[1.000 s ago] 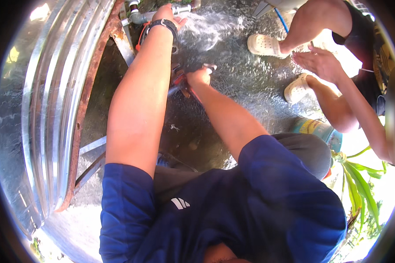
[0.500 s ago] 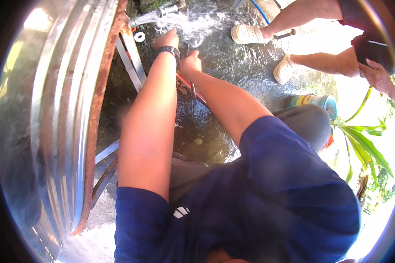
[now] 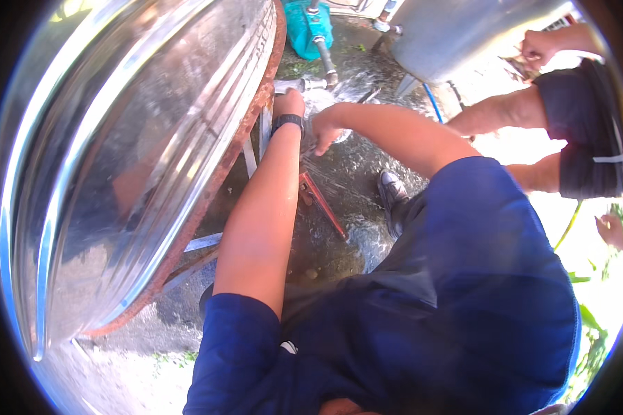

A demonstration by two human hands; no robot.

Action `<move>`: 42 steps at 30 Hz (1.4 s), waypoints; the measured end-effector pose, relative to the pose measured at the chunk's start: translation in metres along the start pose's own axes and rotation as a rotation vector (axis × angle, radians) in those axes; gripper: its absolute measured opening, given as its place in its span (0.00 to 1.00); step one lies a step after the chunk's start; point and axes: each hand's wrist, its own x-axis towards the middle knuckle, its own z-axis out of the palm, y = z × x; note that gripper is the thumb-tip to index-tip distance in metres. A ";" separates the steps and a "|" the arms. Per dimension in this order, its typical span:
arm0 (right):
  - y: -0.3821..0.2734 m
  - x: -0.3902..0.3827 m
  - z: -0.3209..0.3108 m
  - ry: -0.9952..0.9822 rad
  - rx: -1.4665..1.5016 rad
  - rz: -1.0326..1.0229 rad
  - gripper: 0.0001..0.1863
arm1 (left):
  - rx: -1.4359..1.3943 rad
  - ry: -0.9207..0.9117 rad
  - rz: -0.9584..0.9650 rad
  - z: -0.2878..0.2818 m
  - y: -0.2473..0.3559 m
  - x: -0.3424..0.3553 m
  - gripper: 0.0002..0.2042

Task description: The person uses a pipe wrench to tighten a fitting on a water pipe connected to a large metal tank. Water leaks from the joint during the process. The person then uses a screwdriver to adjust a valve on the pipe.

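Note:
My left hand (image 3: 290,103), with a black band (image 3: 288,123) at its wrist, is up against the grey pipe (image 3: 301,85) beside the tank's rusty rim. Its fingers are mostly hidden. Water (image 3: 355,88) sprays out around the pipe. Just right of it, my right hand (image 3: 325,130) hangs over the wet floor, fingers loosely apart and pointing down, with nothing visible in them. Below both hands a red long-handled tool (image 3: 323,205) lies slanted on the floor; its upper end is partly hidden by my left forearm. A dark thin rod (image 3: 369,95) shows beyond my right forearm.
A large ribbed metal tank (image 3: 152,159) with a rusty rim (image 3: 239,155) fills the left side, on metal legs (image 3: 202,242). A teal pump-like unit (image 3: 309,29) and a grey cylindrical tank (image 3: 457,38) stand ahead. Another person in dark shorts (image 3: 588,131) stands at right. A blue hose (image 3: 432,102) runs nearby.
The view has shifted, showing more of the area ahead. My right hand has moved away from the red tool and turned fingers down. My left hand is now at the pipe.

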 end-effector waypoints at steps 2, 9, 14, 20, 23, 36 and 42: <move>0.020 -0.020 -0.016 0.037 -0.077 -0.076 0.35 | -0.104 0.187 0.004 0.001 -0.003 0.004 0.32; 0.120 -0.068 -0.085 0.199 0.280 -0.114 0.35 | -0.672 0.532 -0.073 0.046 -0.009 0.022 0.34; 0.155 -0.034 -0.116 0.418 0.606 -0.268 0.39 | -0.527 0.757 0.129 0.046 0.003 0.056 0.30; 0.142 0.046 -0.130 0.482 0.587 -0.304 0.40 | -0.305 0.684 0.110 0.016 0.015 0.096 0.37; 0.135 0.073 -0.134 0.414 0.641 -0.377 0.40 | -0.099 0.607 -0.032 -0.003 0.017 0.123 0.43; 0.117 0.094 -0.141 0.324 0.789 -0.458 0.39 | -0.469 0.048 -0.190 -0.015 0.025 0.127 0.45; 0.107 0.090 -0.135 0.577 0.532 -0.480 0.40 | -0.492 -0.011 -0.149 -0.020 0.008 0.160 0.42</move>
